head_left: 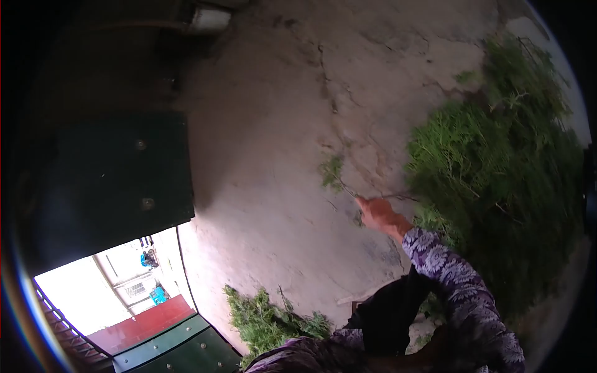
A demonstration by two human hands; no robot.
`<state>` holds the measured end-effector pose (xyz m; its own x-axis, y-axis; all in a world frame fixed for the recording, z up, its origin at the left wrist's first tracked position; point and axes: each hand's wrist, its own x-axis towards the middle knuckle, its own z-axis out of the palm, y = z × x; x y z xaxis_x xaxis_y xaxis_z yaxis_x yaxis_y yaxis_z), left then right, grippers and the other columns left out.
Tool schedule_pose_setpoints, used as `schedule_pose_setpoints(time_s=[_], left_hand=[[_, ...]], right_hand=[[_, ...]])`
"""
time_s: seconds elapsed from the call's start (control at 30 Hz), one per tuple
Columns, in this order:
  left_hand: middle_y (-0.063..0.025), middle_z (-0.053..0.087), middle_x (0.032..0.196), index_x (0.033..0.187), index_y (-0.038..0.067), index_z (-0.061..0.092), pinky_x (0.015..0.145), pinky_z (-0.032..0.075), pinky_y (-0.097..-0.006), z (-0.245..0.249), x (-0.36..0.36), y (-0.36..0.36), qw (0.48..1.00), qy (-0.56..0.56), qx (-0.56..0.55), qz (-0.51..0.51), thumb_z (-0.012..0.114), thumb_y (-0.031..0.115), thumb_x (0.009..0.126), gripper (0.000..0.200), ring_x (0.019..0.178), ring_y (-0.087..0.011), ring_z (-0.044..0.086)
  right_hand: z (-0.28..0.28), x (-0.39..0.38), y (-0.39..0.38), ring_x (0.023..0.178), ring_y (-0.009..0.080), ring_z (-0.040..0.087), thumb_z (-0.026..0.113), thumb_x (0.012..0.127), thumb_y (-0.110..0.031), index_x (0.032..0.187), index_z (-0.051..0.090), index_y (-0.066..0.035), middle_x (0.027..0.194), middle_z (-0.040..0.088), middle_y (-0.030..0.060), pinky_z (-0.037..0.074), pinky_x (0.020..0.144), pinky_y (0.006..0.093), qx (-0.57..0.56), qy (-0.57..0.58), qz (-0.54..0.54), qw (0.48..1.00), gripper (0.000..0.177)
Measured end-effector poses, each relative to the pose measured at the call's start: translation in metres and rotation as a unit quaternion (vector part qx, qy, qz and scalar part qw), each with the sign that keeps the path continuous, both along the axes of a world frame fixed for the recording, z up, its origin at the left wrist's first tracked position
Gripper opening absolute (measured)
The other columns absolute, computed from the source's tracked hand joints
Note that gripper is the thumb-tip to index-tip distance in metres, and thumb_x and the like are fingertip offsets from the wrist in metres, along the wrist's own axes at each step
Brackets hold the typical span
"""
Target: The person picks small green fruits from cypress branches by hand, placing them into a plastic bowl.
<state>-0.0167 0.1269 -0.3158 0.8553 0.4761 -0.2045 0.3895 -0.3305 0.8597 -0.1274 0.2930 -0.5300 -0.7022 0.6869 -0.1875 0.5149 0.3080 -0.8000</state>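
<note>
My right hand (378, 216) reaches out from a purple flowered sleeve (454, 267). Its fingers are closed on the thin stem of a leafy green twig (333, 170), whose leaves point away from me over the floor. Close by on the right lies a large heap of green branches (472, 149). A smaller pile of greenery (264, 317) rests nearer my body, to the left. My left hand is out of view.
A cracked, dusty floor (267, 155) spreads ahead. Dark green metal door panels (118, 180) stand at the left, with a bright opening between them. A pale object (210, 20) sits at the far upper left. Dark cloth (392, 317) covers my leg.
</note>
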Motion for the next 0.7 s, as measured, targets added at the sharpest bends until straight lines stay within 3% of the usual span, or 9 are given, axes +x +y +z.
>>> schedule_pose_setpoints(time_s=[0.1,0.2,0.27,0.37,0.4,0.5,0.53,0.6,0.7], left_hand=[[-0.0079,0.045,0.07,0.082,0.006,0.05,0.062,0.032,-0.0367,-0.009,-0.011,0.007,0.999,0.009,0.037,0.003,0.049,0.024,0.074,0.02,0.066,-0.0217,0.044],[-0.0075,0.044,0.069,0.08,0.006,0.049,0.062,0.032,-0.0367,-0.017,-0.019,0.009,0.998,0.017,0.068,0.005,0.048,0.024,0.074,0.019,0.065,-0.0215,0.044],[-0.0072,0.044,0.068,0.08,0.006,0.049,0.062,0.032,-0.0367,-0.019,-0.025,0.007,0.996,0.018,0.082,0.004,0.048,0.024,0.074,0.019,0.064,-0.0213,0.044],[-0.0068,0.044,0.067,0.079,0.007,0.049,0.062,0.031,-0.0367,-0.022,-0.025,0.007,0.994,0.01,0.106,0.005,0.047,0.024,0.074,0.018,0.064,-0.0211,0.043],[-0.0067,0.044,0.067,0.078,0.007,0.049,0.062,0.031,-0.0367,-0.023,-0.025,0.007,0.993,0.007,0.116,0.003,0.047,0.024,0.074,0.017,0.064,-0.021,0.043],[-0.0063,0.043,0.066,0.077,0.007,0.049,0.061,0.031,-0.0367,-0.026,-0.026,-0.001,0.991,-0.001,0.137,-0.003,0.046,0.023,0.074,0.017,0.063,-0.0207,0.043],[-0.0062,0.043,0.066,0.077,0.007,0.049,0.061,0.031,-0.0367,-0.027,-0.027,-0.005,0.99,-0.004,0.141,-0.005,0.046,0.023,0.074,0.016,0.063,-0.0206,0.043],[-0.0059,0.043,0.065,0.076,0.008,0.048,0.061,0.03,-0.0367,-0.027,-0.027,-0.013,0.989,-0.01,0.148,-0.008,0.046,0.023,0.075,0.016,0.062,-0.0205,0.042],[-0.0055,0.042,0.064,0.075,0.008,0.048,0.061,0.03,-0.0367,-0.028,-0.027,-0.023,0.986,-0.021,0.164,-0.008,0.045,0.023,0.075,0.015,0.061,-0.0202,0.042]], right_hand=[[-0.011,-0.007,-0.015,0.069,0.0342,0.059,0.047,0.075,-0.01,0.127,0.032,0.005,0.069,0.058,0.0196,0.046,0.06,0.0445,-0.086,-0.052,0.048,0.994,0.056],[-0.043,-0.002,-0.034,0.069,0.0337,0.059,0.045,0.076,-0.01,0.125,0.034,0.002,0.073,0.06,0.0189,0.045,0.06,0.0453,-0.109,-0.082,-0.03,0.99,0.052],[-0.057,0.005,-0.04,0.068,0.0338,0.058,0.047,0.075,-0.01,0.116,0.044,-0.002,0.074,0.06,0.0179,0.045,0.06,0.0453,-0.017,-0.023,-0.048,0.998,0.042],[-0.064,0.005,-0.043,0.067,0.0343,0.058,0.048,0.074,-0.011,0.103,0.051,-0.006,0.073,0.06,0.0164,0.045,0.059,0.045,0.028,0.005,-0.091,0.995,0.03],[-0.065,0.004,-0.043,0.068,0.0349,0.058,0.05,0.072,-0.013,0.092,0.056,-0.006,0.073,0.06,0.0165,0.046,0.061,0.0446,0.002,-0.009,-0.099,0.995,0.021],[-0.066,0.002,-0.041,0.068,0.0339,0.058,0.052,0.071,-0.014,0.085,0.058,-0.006,0.072,0.06,0.0158,0.046,0.062,0.0438,-0.049,-0.06,-0.081,0.994,0.018],[-0.066,0.001,-0.041,0.068,0.0339,0.058,0.052,0.071,-0.014,0.085,0.058,-0.006,0.072,0.06,0.0158,0.046,0.062,0.0438,-0.049,-0.058,-0.082,0.994,0.018],[-0.065,-0.002,-0.041,0.068,0.0322,0.058,0.056,0.068,-0.017,0.074,0.06,-0.006,0.071,0.06,0.0148,0.046,0.062,0.0424,-0.095,-0.022,-0.184,0.978,0.013],[-0.065,0.006,-0.034,0.068,0.0307,0.059,0.058,0.066,-0.017,0.069,0.06,-0.006,0.07,0.06,0.0144,0.046,0.062,0.0412,-0.123,0.015,-0.178,0.976,0.012]])
